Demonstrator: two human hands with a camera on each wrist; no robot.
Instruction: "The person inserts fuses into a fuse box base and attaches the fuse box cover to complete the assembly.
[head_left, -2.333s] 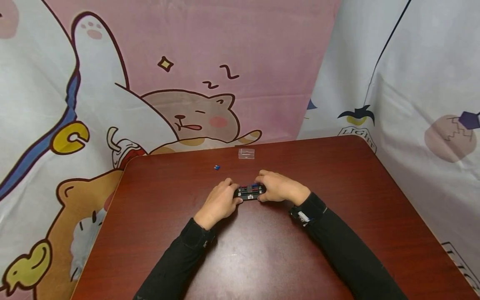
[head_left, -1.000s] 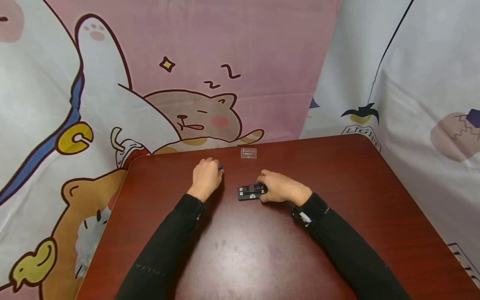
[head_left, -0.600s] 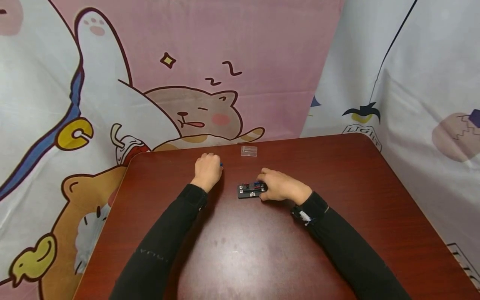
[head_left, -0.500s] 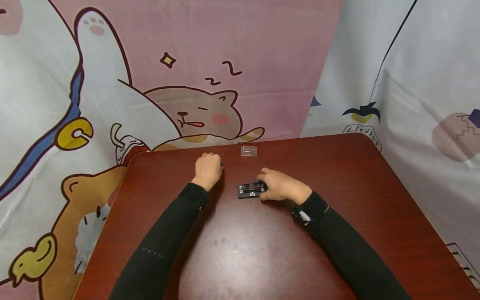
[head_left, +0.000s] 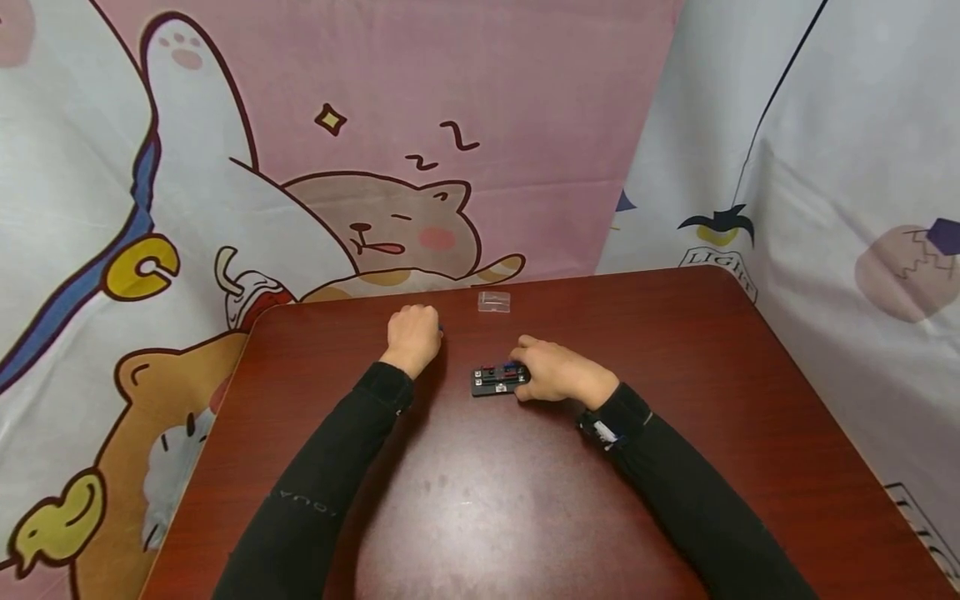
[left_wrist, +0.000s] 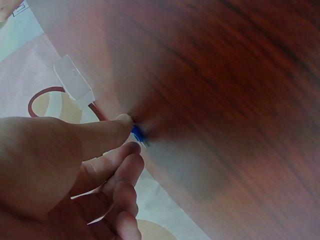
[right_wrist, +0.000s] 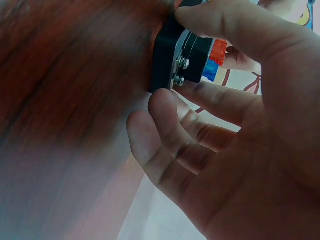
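Observation:
My left hand [head_left: 414, 337] is toward the back left of the table. In the left wrist view its thumb and index finger pinch a small blue blade fuse [left_wrist: 137, 133], metal prongs pointing out close over the wood. My right hand [head_left: 558, 372] holds the right end of a black fuse block [head_left: 489, 382], thumb on the near edge and fingers at the far one. Screw terminals show on the block in the right wrist view, along with a red fuse [right_wrist: 218, 51] and a blue fuse [right_wrist: 210, 70] seated in it.
A clear plastic cover [head_left: 494, 302] lies near the back edge of the reddish-brown wooden table [head_left: 637, 325], behind the block. Cartoon-printed cloth [head_left: 570, 125] hangs right behind the table.
My left hand has let go of the block's left end, moved to the back left and pinched the blue fuse that lay there. My right hand has stayed on the block.

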